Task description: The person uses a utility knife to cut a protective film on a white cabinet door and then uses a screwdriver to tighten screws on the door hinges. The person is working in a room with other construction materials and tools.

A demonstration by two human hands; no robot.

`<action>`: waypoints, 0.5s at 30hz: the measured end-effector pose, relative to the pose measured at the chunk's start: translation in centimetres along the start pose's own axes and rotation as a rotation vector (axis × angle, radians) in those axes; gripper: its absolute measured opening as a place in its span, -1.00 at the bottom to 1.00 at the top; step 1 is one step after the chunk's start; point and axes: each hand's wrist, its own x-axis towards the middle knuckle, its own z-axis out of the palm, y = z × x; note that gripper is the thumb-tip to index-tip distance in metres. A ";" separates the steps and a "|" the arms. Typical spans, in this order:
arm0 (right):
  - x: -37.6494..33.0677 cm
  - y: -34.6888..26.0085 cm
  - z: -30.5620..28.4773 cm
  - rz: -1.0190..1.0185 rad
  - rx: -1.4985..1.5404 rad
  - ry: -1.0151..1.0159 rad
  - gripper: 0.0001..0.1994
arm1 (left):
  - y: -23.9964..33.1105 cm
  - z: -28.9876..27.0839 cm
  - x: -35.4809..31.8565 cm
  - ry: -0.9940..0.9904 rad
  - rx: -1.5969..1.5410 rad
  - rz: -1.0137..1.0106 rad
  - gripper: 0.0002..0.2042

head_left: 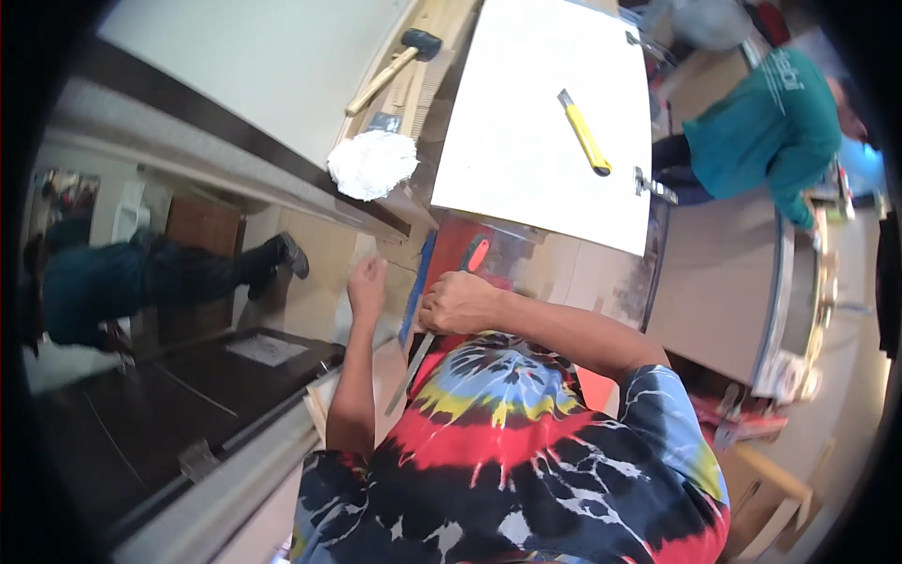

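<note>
Fingers of your right hand [458, 303] are curled shut around a long flat metal blade [411, 365], which slants down from the grip toward your chest. Just left of that grip your left hand [367, 285] is loosely closed (holding what, I cannot tell), beside a blue strip [417, 282]. Beyond, a yellow utility knife [584, 132] lies on a white board [526, 122].

Workshop: mallet [395, 68], utility knife [584, 132], cut boards [545, 117].
</note>
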 end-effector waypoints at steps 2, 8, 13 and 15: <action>-0.7 -0.1 0.5 -0.102 0.004 -0.041 -0.75 | -5.5 1.5 -5.7 0.062 -0.062 -0.089 -0.63; -2.5 3.7 1.3 -0.138 0.010 -0.236 -0.76 | -23.5 10.3 -27.0 0.281 -0.092 -0.423 -0.70; -2.1 0.9 -0.3 -0.351 0.048 -0.043 -0.77 | -23.3 15.7 -41.6 0.233 -0.399 -0.995 -0.84; -2.2 2.1 -0.5 -0.362 0.064 -0.137 -0.82 | -23.3 17.4 -45.0 0.180 -0.392 -1.015 -0.85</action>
